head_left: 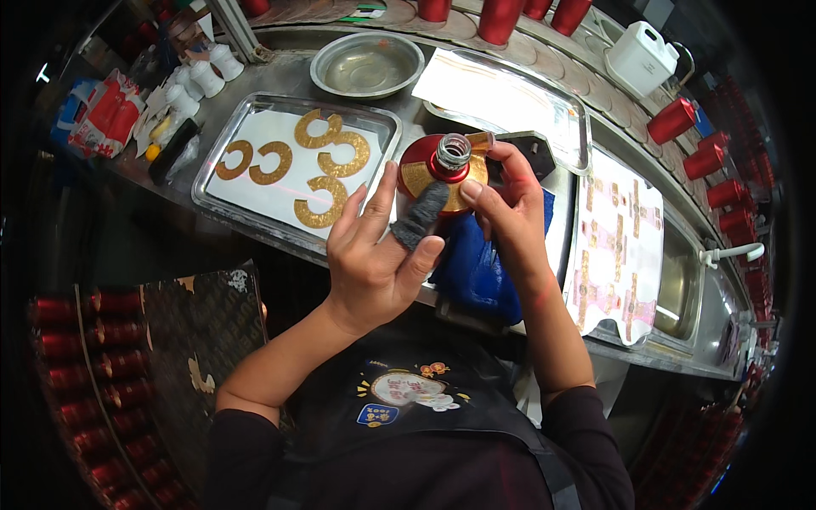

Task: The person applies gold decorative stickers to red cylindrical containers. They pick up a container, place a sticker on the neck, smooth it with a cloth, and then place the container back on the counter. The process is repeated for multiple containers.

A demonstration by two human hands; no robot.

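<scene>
A red bottle (416, 155) with a clear threaded glass neck (454, 151) is in front of me, its mouth toward me. Around the neck, a gold C-shaped label (416, 178) lies on the shoulder. With thumb and index finger my right hand (510, 200) grips the label at the bottle's right side, where one end (481, 141) stands up a little. My left hand (374, 263) has its fingers spread, and the grey-covered index finger (422, 214) touches the label's near left part. Blue cloth-like material (483, 270) sits below the bottle; the bottle's lower part is hidden.
Several gold C-shaped labels (342, 160) lie on white paper in a metal tray (223, 127) at left. Behind are a metal bowl (367, 66) and another tray (586, 127). A printed sheet (616, 246) lies at right before a sink (680, 297). Red bottles (500, 19) stand on a curved conveyor (586, 59).
</scene>
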